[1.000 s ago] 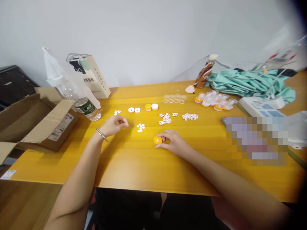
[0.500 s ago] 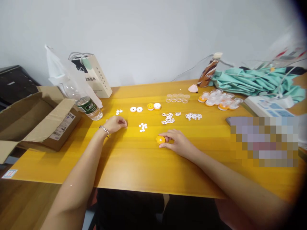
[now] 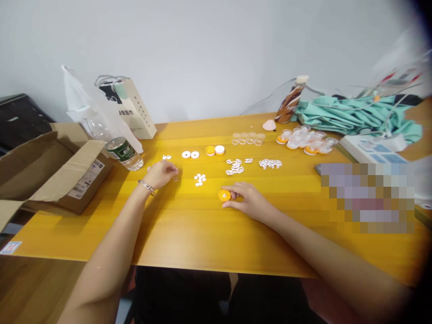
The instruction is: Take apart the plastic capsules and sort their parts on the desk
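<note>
Between the thumb and fingers of my right hand [image 3: 245,198] is an orange round cap [image 3: 224,195] with a small white centre, its face tipped towards me. My left hand [image 3: 161,174] is closed in a pinch over the table; whatever its fingertips hold is too small to make out. Just below those fingertips lie several tiny clear rings [image 3: 175,179]. Small white discs [image 3: 200,180] are scattered between my hands. Beyond my left hand are small white pieces [image 3: 166,157] and two white discs with holes [image 3: 191,155]. A yellow cap [image 3: 210,150] and a white cap [image 3: 219,150] sit together.
White openwork pieces [image 3: 235,166] and a second cluster [image 3: 270,164] lie beyond my right hand, with clear cups [image 3: 248,139] behind. Orange-based clear domes [image 3: 306,139] and a brown bottle [image 3: 290,102] stand right. A cardboard box [image 3: 67,175] and water bottle [image 3: 124,154] flank the left.
My left hand has lifted slightly from its lowered pinch, and tiny clear rings now show beneath its fingertips. My right hand keeps hold of the orange cap. The view shifted slightly.
</note>
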The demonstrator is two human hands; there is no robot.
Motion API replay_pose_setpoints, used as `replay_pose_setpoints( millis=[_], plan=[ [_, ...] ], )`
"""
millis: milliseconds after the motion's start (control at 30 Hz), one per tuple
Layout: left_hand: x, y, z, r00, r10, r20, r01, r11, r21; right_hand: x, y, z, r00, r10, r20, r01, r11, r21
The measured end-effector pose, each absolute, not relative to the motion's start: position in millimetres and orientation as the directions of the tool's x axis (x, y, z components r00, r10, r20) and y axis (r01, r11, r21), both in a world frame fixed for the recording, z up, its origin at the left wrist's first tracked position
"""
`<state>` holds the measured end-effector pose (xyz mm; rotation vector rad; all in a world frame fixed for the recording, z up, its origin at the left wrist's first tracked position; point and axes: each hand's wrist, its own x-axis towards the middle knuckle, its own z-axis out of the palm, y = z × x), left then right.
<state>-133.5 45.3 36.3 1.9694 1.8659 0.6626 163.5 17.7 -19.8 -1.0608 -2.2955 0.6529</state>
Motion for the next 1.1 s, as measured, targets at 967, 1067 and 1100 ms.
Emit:
replay_pose_setpoints(
  millis=[967, 1067, 1100],
  plan=[
    [-72, 41, 18, 0.04, 0.897, 0.44, 0.619, -0.368, 0.694, 168, 13, -14, -0.55, 0.807, 0.214, 0.501, 0.524, -0.688],
    [-89, 67, 18, -0.003, 0.894, 0.449, 0.787, -0.275, 0.552, 169, 12, -13, -0.558, 0.803, 0.21, 0.513, 0.532, -0.674],
    [-92, 75, 18, 0.001, 0.898, 0.44, 0.839, -0.24, 0.487, 169, 12, -13, -0.559, 0.802, 0.213, 0.514, 0.536, -0.67]
  ],
)
